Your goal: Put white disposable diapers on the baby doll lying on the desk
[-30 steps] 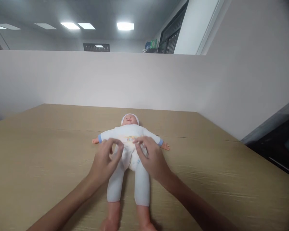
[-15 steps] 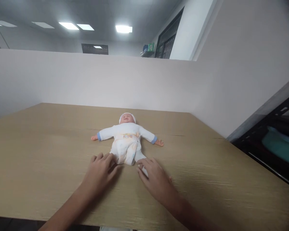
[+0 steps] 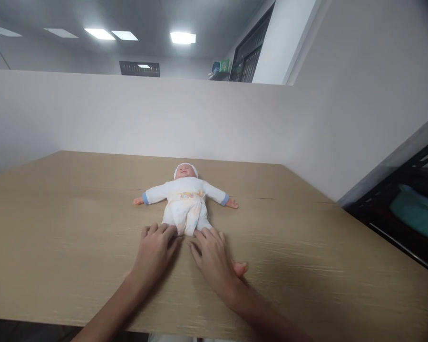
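Note:
A baby doll [image 3: 185, 184] lies on its back on the table, arms spread, in a white top with blue cuffs and a white headband. Around its hips is a white diaper [image 3: 187, 211] with a printed orange waistband. My left hand [image 3: 156, 249] has its fingers curled at the diaper's lower left edge, over the doll's leg. At the lower right edge, my right hand [image 3: 214, 256] pinches near the other leg opening. One doll foot [image 3: 240, 269] shows beside my right wrist; the rest of the legs is mostly hidden by my hands.
The wooden table [image 3: 74, 228] runs back to a low white partition [image 3: 164, 114]. On the right, a dark metal rack [image 3: 395, 213] holds a teal item [image 3: 417, 213]. The table's front edge lies close below my forearms.
My right hand has moved left and inward, closer to the diaper's middle, showing more of the doll's foot. My left hand has shifted slightly right. The doll appears a little higher in view.

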Demonstrator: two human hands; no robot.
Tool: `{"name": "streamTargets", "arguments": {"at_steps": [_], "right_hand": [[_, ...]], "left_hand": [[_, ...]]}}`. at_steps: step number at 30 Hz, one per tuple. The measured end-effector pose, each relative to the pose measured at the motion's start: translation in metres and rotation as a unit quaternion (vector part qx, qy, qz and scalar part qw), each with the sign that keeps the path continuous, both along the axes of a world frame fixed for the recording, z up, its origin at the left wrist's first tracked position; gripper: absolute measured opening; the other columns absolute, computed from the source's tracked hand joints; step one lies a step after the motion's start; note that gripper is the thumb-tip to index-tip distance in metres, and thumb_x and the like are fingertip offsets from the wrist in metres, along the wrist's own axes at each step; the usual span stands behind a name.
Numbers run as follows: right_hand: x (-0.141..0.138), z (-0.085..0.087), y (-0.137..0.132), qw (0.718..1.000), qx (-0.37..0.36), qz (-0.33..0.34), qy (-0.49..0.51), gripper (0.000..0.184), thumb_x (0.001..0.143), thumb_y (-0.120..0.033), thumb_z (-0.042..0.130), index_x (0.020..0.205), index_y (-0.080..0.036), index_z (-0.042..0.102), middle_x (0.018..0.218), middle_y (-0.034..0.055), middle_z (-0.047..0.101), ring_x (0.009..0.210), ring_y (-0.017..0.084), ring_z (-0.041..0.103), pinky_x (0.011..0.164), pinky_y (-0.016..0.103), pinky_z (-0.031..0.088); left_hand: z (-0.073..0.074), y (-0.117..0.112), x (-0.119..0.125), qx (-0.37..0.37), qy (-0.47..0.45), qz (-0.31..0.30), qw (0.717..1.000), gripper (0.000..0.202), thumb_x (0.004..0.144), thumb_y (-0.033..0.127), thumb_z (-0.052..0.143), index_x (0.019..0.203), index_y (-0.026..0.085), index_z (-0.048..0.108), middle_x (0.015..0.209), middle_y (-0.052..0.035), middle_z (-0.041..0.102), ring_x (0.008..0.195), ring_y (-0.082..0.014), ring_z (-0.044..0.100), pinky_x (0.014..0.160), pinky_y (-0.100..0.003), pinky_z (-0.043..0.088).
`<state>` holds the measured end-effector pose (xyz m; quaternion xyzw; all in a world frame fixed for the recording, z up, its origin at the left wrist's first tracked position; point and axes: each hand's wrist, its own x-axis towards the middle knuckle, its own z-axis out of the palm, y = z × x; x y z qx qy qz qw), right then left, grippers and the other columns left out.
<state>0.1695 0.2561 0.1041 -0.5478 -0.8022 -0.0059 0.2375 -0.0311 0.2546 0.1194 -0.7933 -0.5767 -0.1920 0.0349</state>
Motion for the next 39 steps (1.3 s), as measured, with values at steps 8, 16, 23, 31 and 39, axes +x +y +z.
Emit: {"name": "streamTargets", "arguments": {"at_steps": [8,16,23,31,39], "right_hand": [[0.007,0.001,-0.003,0.999,0.000,0.035,0.035,0.016,0.100,-0.017,0.073,0.114,-0.025,0.072,0.138,0.0078,0.070,0.116,0.034,0.060,0.094,0.049,0.041],[0.003,-0.003,-0.001,0.998,-0.001,0.052,-0.025,0.028,0.099,-0.022,0.070,0.125,-0.018,0.060,0.129,0.0182,0.072,0.117,0.037,0.063,0.100,0.052,0.044],[0.002,-0.002,0.005,0.993,-0.005,0.031,0.112,0.037,0.093,-0.015,0.071,0.123,-0.022,0.050,0.123,0.0112,0.074,0.110,0.033,0.070,0.097,0.046,0.042],[0.014,-0.005,0.009,0.986,0.031,-0.057,0.155,0.035,0.093,-0.033,0.085,0.114,-0.023,0.058,0.108,0.0081,0.079,0.101,0.034,0.072,0.094,0.047,0.038],[0.021,-0.001,0.010,0.996,0.038,-0.022,0.078,0.017,0.100,-0.038,0.080,0.105,-0.025,0.071,0.103,0.0077,0.080,0.100,0.035,0.064,0.087,0.045,0.037]], "left_hand": [[0.000,0.008,-0.013,-0.027,-0.070,-0.042,0.996,0.012,0.108,0.025,0.057,0.102,0.023,0.068,0.123,-0.0061,0.072,0.104,-0.0292,0.058,0.090,-0.042,0.034],[0.006,0.004,-0.014,-0.075,-0.104,-0.055,0.990,0.019,0.110,0.028,0.050,0.095,0.023,0.062,0.099,-0.0031,0.072,0.092,-0.0274,0.050,0.090,-0.043,0.033],[0.001,0.005,-0.013,-0.072,-0.149,-0.028,0.986,0.021,0.108,0.045,0.057,0.107,0.024,0.061,0.102,-0.0033,0.075,0.101,-0.0303,0.058,0.100,-0.048,0.031],[-0.003,0.008,-0.014,-0.040,-0.154,0.015,0.987,0.029,0.104,0.051,0.064,0.118,0.025,0.066,0.116,-0.0045,0.080,0.106,-0.0332,0.066,0.105,-0.051,0.030],[0.004,0.006,-0.007,-0.055,-0.081,0.035,0.995,0.041,0.107,0.056,0.059,0.083,0.023,0.066,0.094,-0.0048,0.077,0.096,-0.0321,0.060,0.096,-0.049,0.031]]}}
